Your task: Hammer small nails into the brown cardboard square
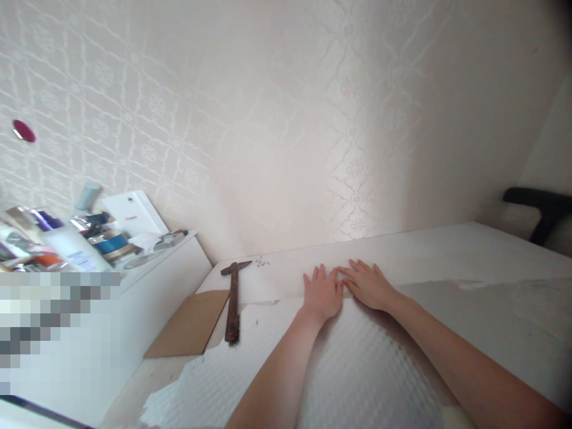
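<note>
- My left hand (322, 293) and right hand (367, 285) lay flat, fingers spread, no grip closed on anything, pressing the textured white sheet (348, 363) onto the desk (447, 250).
- Left of my hands lay a hammer (233, 301).
- Just left of the hammer sat a cardboard piece (190, 325).

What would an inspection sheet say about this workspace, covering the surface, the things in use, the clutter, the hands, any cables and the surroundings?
Surface: white board lying flat, partly covered by a textured white sheet.
Things in use: both hands press flat where the sheet's edge meets the board.
Clutter: hammer beside a brown cardboard piece; small nails near the hammer head; bottles and tins on a white cabinet.
Hands: left hand and right hand open, palms down, side by side.
Cables: nothing seen.
Surroundings: patterned wallpaper; black chair arm at right.
</note>
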A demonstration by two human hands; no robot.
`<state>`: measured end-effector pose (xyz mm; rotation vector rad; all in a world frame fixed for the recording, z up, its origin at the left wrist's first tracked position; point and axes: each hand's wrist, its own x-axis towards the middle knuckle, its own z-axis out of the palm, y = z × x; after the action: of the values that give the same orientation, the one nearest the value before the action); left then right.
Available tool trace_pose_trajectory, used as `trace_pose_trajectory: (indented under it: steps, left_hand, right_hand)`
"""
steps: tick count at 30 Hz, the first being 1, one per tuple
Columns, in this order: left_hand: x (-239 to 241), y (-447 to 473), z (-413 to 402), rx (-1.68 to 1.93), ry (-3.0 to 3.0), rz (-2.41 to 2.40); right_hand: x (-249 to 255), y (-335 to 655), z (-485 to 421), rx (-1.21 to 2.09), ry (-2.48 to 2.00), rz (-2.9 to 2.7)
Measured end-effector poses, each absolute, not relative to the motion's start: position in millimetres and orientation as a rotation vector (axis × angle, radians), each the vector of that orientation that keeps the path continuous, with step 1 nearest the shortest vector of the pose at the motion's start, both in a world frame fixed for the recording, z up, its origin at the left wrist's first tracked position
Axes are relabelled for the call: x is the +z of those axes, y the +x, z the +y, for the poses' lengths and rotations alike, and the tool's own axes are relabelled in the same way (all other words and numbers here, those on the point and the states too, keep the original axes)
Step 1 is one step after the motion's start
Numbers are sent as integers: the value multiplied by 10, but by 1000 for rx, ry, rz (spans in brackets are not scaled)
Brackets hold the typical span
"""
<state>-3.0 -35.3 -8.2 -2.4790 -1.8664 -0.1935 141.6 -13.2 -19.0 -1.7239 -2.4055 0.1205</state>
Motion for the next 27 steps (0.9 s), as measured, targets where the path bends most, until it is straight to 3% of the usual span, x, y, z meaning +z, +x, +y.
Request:
trace_pose_trajectory:
  steps: [27]
  left_hand:
    - [-102,-33,-340,-190,-2482,-1868]
  right_hand:
    - [-174,1411,-140,113,-1730,-2416]
